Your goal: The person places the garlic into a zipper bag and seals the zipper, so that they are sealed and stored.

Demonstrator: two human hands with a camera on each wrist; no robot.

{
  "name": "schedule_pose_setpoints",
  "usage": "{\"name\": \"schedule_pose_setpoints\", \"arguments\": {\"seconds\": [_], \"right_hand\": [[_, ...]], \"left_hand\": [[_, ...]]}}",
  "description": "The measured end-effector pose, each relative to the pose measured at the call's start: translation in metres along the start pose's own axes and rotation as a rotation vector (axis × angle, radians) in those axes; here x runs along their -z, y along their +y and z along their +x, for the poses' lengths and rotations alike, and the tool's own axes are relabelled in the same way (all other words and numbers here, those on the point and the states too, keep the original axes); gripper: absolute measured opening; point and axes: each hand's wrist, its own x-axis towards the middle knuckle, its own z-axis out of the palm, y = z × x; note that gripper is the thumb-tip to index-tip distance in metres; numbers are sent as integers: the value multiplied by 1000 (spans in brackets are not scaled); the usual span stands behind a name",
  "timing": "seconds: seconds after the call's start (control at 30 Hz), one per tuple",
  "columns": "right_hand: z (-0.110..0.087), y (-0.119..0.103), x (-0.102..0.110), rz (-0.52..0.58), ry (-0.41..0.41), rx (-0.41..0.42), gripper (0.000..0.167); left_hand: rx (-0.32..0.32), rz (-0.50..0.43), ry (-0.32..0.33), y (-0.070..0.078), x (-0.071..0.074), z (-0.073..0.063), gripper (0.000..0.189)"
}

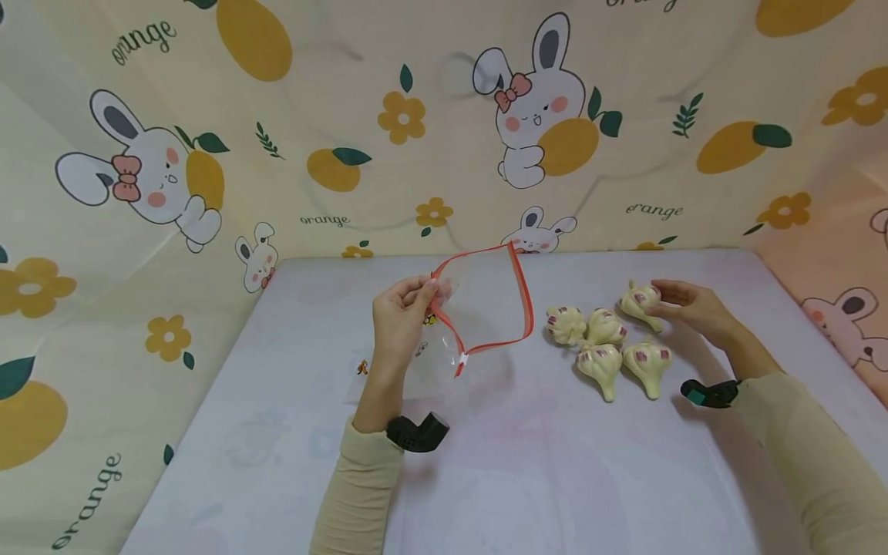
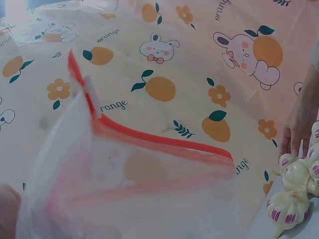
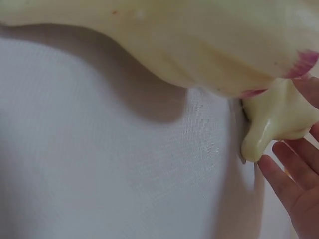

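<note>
A clear zip bag [image 1: 486, 301] with a red zip rim is held up over the table, its mouth gaping towards the right. My left hand [image 1: 409, 308] pinches its near rim. In the left wrist view the bag [image 2: 149, 149] fills the foreground. Several pale toy garlic bulbs [image 1: 600, 339] with purple marks lie in a cluster right of the bag. My right hand [image 1: 662, 302] reaches to the farthest bulb [image 1: 637, 299], fingers fairly straight and touching it. Up close, that bulb's stem [image 3: 276, 119] lies against my fingers [image 3: 294, 184], with another bulb [image 3: 199, 45] above.
The table [image 1: 520, 462] has a pale lilac cloth. Fabric printed with rabbits and oranges [image 1: 333, 154] walls in the back and both sides. From the left wrist camera the garlic bulbs [image 2: 294, 199] and my right hand [image 2: 299, 124] show at the right edge.
</note>
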Motion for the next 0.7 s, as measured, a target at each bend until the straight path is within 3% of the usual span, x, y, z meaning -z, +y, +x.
{"name": "schedule_pose_setpoints", "arguments": {"seconds": [0.3,0.5,0.7], "right_hand": [[1,4,-3,-35,60,36,77],[2,7,-4,-18,92,66,74],[2,6,-4,-46,93,45,75]], "left_hand": [[3,-18,-10,-2,0,0,20],[15,21,-12,-2,-1,-1,19],[13,29,-9,-2,-1,0,19]]}}
